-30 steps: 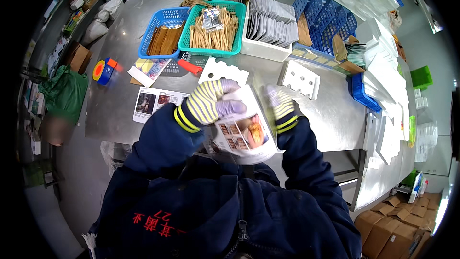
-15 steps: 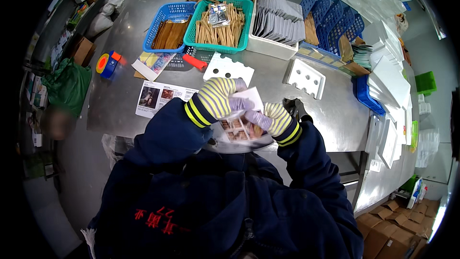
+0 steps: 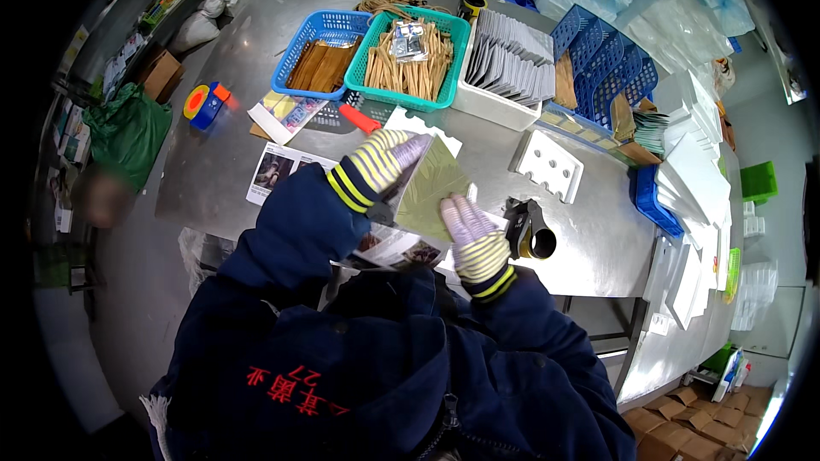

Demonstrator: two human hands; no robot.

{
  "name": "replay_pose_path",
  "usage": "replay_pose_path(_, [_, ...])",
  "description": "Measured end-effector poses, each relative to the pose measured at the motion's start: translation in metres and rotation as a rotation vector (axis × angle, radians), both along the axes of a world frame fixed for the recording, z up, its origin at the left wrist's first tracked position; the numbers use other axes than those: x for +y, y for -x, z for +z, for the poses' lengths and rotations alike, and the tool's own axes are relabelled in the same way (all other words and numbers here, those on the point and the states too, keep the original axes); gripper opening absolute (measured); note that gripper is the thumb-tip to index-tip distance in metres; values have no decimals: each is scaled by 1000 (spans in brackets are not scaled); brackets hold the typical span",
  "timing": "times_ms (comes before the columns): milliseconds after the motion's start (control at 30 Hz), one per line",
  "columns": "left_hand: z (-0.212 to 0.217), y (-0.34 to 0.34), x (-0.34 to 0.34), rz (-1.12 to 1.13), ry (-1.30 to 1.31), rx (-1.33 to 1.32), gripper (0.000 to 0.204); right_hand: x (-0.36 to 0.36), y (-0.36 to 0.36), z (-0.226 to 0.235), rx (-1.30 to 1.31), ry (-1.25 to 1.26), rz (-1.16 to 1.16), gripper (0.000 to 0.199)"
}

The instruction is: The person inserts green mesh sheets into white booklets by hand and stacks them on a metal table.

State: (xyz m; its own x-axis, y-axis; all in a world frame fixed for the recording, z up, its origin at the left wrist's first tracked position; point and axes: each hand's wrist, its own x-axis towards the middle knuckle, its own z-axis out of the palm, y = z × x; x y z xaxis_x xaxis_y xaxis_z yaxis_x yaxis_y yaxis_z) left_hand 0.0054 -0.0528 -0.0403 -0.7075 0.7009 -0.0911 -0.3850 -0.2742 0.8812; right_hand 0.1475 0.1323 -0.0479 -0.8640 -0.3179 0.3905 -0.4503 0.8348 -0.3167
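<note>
In front of my chest lies a folded printed leaflet, with an olive-green panel of pale leaf shapes raised toward me. Its photo-printed part hangs lower, near my jacket. My left hand, in a yellow-and-grey striped glove, grips the leaflet's upper left edge; part of its fingers is behind the sheet. My right hand, gloved alike, rests with fingers stretched out on the lower right of the green panel. Just right of it stands a black tape dispenser. A white foam piece with holes lies beyond my left hand.
Across the steel table stand a blue basket, a teal basket of wooden sticks and a white bin of grey cards. Another foam piece lies to the right. A printed sheet and a tape dispenser are left.
The small white sheet between my hands is no longer seen; the green panel now faces up. My right hand moved down and its fingers straightened. The view shifted, exposing the black dispenser.
</note>
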Motion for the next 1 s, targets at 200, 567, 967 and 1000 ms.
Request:
replay_pose_path(200, [4,-1,-17,132,521,674,28,-18,8,-5,-91,240,168,41])
replay_pose_path(567, [31,-29,-23,-149,384,437,40,30,43,-12,-392,1218,-313,37])
replay_pose_path(967, [50,-31,-16,-239,452,249,50,-59,8,6,-1688,2139,390,51])
replay_pose_path(1000, [37,-27,-26,-210,455,268,45,-53,20,8,-1640,2118,391,52])
